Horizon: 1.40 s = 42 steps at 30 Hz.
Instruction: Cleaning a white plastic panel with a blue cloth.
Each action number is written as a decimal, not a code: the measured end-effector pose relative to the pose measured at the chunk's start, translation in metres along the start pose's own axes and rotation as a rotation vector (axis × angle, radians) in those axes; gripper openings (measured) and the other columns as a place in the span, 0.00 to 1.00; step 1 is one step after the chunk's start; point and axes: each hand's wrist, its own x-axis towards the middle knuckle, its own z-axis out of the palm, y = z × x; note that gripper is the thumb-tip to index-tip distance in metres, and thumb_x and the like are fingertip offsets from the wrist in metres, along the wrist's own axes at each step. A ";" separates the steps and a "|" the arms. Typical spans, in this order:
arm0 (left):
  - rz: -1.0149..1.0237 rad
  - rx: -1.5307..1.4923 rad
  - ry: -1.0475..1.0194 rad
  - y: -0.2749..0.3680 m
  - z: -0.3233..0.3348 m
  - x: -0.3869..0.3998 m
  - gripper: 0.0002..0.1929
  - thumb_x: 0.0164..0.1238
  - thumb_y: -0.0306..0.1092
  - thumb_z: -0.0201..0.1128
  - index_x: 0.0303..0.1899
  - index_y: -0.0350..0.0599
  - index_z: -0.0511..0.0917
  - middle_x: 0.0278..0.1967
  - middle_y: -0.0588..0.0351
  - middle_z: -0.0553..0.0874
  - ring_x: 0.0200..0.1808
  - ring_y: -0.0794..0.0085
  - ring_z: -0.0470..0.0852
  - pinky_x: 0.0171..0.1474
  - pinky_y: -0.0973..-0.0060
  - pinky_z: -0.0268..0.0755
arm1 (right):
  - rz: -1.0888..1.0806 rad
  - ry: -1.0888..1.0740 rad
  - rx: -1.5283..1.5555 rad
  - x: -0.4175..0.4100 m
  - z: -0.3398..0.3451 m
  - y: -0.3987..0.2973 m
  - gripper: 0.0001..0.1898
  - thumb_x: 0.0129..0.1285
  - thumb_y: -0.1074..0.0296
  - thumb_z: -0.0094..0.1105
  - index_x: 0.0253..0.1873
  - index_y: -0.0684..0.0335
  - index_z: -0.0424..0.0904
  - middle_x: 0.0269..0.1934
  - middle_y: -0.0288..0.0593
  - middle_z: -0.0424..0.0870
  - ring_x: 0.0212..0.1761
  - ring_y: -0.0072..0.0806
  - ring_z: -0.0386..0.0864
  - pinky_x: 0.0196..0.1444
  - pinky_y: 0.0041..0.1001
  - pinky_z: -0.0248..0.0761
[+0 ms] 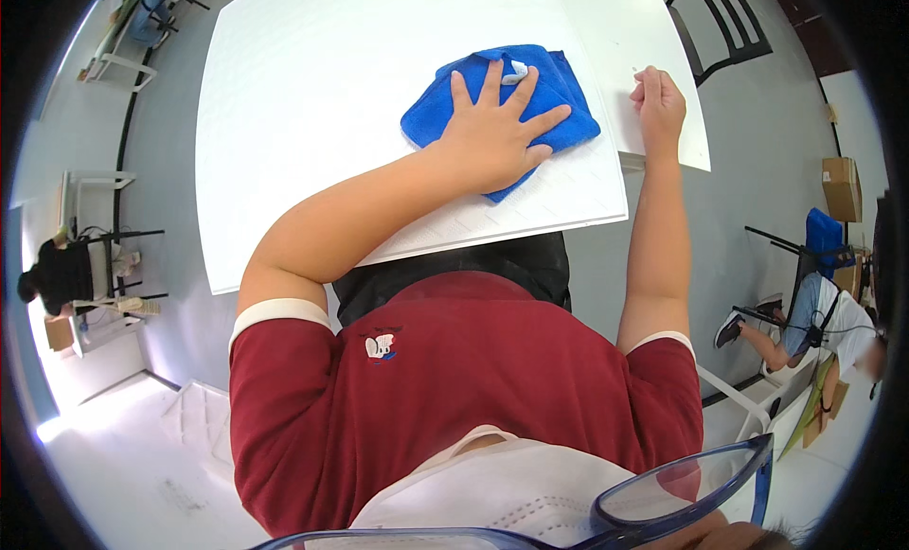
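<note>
A folded blue microfibre cloth [568, 135] with a small white tag lies on a white tabletop [312, 74] before me. My left hand [497, 135] rests flat on the cloth, palm down and fingers spread, with the forearm reaching across the table's near edge. Off to the right, my right hand [659, 106] is loosely curled, resting at an adjoining lower white surface [618, 39]. Nothing is visible in its fingers, though its palm is hidden.
A black slatted chair [731, 32] stands beyond the right side. At the far right a seated person [838, 316] is near cardboard boxes [841, 189] and a blue bag or cloth [824, 241]. Another person [71, 273] sits at a white table on the far left.
</note>
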 end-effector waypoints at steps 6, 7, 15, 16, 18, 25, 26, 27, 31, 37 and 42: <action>-0.002 -0.003 0.016 -0.004 0.000 0.000 0.26 0.67 0.52 0.47 0.67 0.74 0.56 0.70 0.48 0.49 0.70 0.41 0.42 0.60 0.30 0.39 | 0.020 0.001 0.007 -0.001 0.003 -0.005 0.17 0.68 0.58 0.49 0.31 0.67 0.77 0.17 0.32 0.71 0.18 0.13 0.64 0.21 0.16 0.57; -0.012 -0.002 0.018 -0.004 0.000 0.000 0.26 0.67 0.52 0.47 0.67 0.74 0.56 0.70 0.48 0.49 0.70 0.41 0.42 0.60 0.30 0.39 | 0.016 -0.008 0.010 -0.001 0.003 -0.006 0.17 0.68 0.58 0.49 0.31 0.67 0.77 0.17 0.32 0.71 0.18 0.13 0.64 0.21 0.16 0.57; -0.018 -0.047 0.007 -0.005 -0.003 -0.005 0.25 0.67 0.49 0.48 0.66 0.73 0.59 0.70 0.48 0.50 0.70 0.42 0.43 0.60 0.31 0.39 | 0.056 0.005 0.021 -0.001 0.003 -0.006 0.17 0.68 0.59 0.49 0.31 0.67 0.76 0.17 0.32 0.70 0.18 0.13 0.63 0.21 0.16 0.57; -0.019 -0.058 -0.001 -0.005 -0.003 -0.006 0.25 0.67 0.48 0.48 0.66 0.72 0.59 0.70 0.48 0.51 0.70 0.42 0.44 0.60 0.31 0.38 | 0.050 -0.005 0.023 -0.001 0.002 -0.006 0.17 0.68 0.59 0.49 0.31 0.67 0.76 0.17 0.32 0.70 0.18 0.13 0.63 0.21 0.16 0.57; -0.035 -0.051 0.000 -0.008 -0.003 -0.012 0.25 0.67 0.48 0.48 0.66 0.72 0.59 0.70 0.48 0.51 0.70 0.42 0.44 0.61 0.31 0.38 | 0.038 0.002 0.020 0.001 0.000 -0.004 0.16 0.68 0.59 0.49 0.31 0.66 0.76 0.17 0.32 0.70 0.18 0.13 0.64 0.21 0.15 0.57; -0.132 0.002 -0.074 -0.034 -0.017 -0.068 0.27 0.65 0.46 0.50 0.66 0.72 0.58 0.70 0.48 0.50 0.70 0.43 0.42 0.62 0.32 0.38 | 0.010 0.005 0.010 -0.001 -0.003 -0.004 0.16 0.68 0.59 0.49 0.31 0.65 0.75 0.18 0.31 0.70 0.18 0.13 0.63 0.21 0.15 0.57; -0.146 0.005 -0.085 -0.038 -0.021 -0.077 0.27 0.65 0.45 0.51 0.67 0.72 0.58 0.70 0.48 0.49 0.70 0.43 0.42 0.62 0.32 0.37 | 0.011 0.006 0.001 -0.002 -0.006 -0.006 0.16 0.68 0.59 0.49 0.31 0.65 0.75 0.18 0.31 0.70 0.18 0.13 0.63 0.21 0.15 0.57; -0.175 0.016 -0.094 -0.042 -0.025 -0.093 0.27 0.65 0.45 0.51 0.67 0.72 0.58 0.70 0.48 0.49 0.70 0.43 0.42 0.62 0.32 0.37 | 0.011 -0.020 0.021 -0.001 0.005 -0.003 0.16 0.68 0.59 0.49 0.31 0.65 0.75 0.18 0.31 0.70 0.18 0.13 0.63 0.21 0.15 0.57; -0.335 0.045 -0.166 -0.061 -0.038 -0.128 0.27 0.64 0.43 0.52 0.66 0.71 0.59 0.71 0.48 0.47 0.70 0.43 0.42 0.63 0.34 0.37 | 0.000 -0.004 0.010 -0.002 0.000 -0.006 0.16 0.68 0.59 0.49 0.31 0.65 0.75 0.18 0.31 0.70 0.19 0.13 0.63 0.21 0.15 0.56; -0.385 0.013 -0.162 -0.065 -0.035 -0.138 0.29 0.63 0.42 0.55 0.66 0.70 0.59 0.71 0.47 0.45 0.70 0.42 0.40 0.61 0.31 0.36 | -0.023 -0.031 -0.006 0.000 0.000 0.000 0.13 0.67 0.62 0.48 0.32 0.65 0.75 0.18 0.31 0.69 0.19 0.12 0.62 0.22 0.15 0.55; -0.349 -0.005 -0.129 -0.065 -0.031 -0.140 0.29 0.64 0.43 0.54 0.66 0.70 0.58 0.71 0.48 0.46 0.71 0.42 0.40 0.62 0.31 0.37 | 0.001 -0.037 0.023 0.001 -0.001 0.002 0.13 0.67 0.63 0.48 0.32 0.65 0.74 0.18 0.30 0.68 0.19 0.13 0.62 0.20 0.15 0.54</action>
